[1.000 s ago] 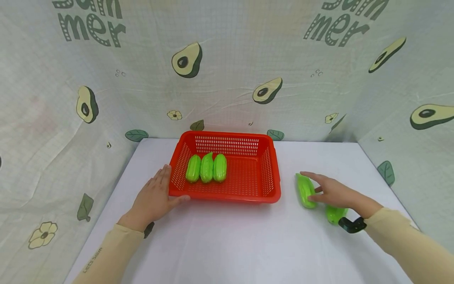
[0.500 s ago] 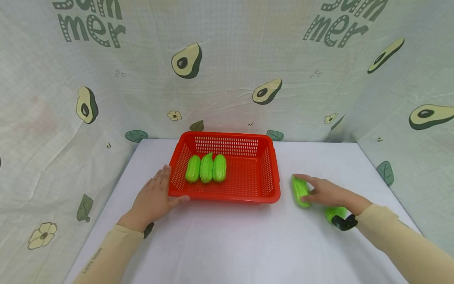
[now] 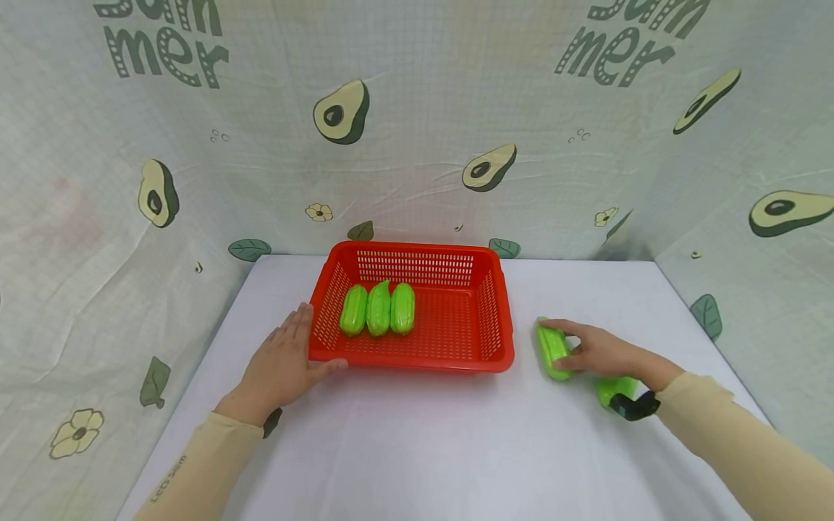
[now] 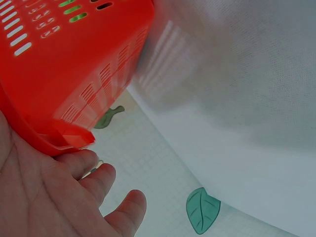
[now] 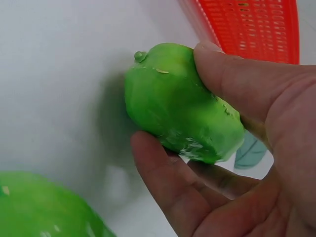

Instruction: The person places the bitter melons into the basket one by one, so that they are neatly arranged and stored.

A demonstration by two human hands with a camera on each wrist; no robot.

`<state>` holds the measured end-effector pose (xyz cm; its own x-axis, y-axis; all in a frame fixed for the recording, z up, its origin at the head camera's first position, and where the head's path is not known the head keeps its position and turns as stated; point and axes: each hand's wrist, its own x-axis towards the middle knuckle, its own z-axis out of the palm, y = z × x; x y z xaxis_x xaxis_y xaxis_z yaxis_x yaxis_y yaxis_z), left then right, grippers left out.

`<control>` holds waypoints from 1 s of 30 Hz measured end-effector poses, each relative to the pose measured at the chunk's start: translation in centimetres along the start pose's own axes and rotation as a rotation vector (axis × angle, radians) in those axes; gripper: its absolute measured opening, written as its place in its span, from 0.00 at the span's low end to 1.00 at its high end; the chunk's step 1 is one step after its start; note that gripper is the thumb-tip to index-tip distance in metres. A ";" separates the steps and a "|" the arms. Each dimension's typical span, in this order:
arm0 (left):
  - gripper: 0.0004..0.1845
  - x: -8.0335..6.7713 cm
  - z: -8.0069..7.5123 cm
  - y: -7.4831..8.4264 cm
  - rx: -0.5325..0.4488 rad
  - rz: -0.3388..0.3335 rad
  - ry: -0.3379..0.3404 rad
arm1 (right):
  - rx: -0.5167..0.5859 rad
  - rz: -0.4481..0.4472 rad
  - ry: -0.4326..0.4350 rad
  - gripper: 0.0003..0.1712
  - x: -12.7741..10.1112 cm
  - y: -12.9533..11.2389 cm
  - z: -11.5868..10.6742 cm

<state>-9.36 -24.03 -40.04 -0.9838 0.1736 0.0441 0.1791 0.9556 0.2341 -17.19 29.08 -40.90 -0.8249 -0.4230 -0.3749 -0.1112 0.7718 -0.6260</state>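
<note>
Gripping a glossy green toy gourd (image 3: 551, 350) on the white table (image 3: 423, 449), the right hand (image 3: 596, 352) curls fingers and thumb around it, just right of the red basket (image 3: 498, 318).

Ribbed and oblong, it looks like smooth plastic with a small nub at one end; a second green gourd (image 3: 612, 389) lies by the right wrist. The left hand (image 3: 280, 365) lies flat with straight fingers against the basket's near-left corner. Three more gourds (image 3: 378, 308) sit side by side inside the slotted plastic basket.
</note>
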 end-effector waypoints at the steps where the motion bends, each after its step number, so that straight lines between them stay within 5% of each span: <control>1: 0.65 0.0 0.0 0.0 0.001 -0.002 -0.002 | 0.009 -0.004 0.005 0.48 -0.1 -0.1 -0.3; 16: 0.64 0.0 -0.2 0.0 0.000 -0.012 -0.026 | 0.056 -0.115 0.130 0.54 -1.8 -4.2 -7.0; 30: 0.67 0.1 0.1 -0.3 0.003 -0.013 -0.013 | 0.091 -0.241 0.049 0.48 3.5 -13.0 -7.9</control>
<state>-9.54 -24.26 -40.22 -0.9860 0.1643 0.0284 0.1663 0.9583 0.2322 -22.96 21.30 -28.63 -0.8066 -0.5643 -0.1758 -0.2589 0.6048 -0.7531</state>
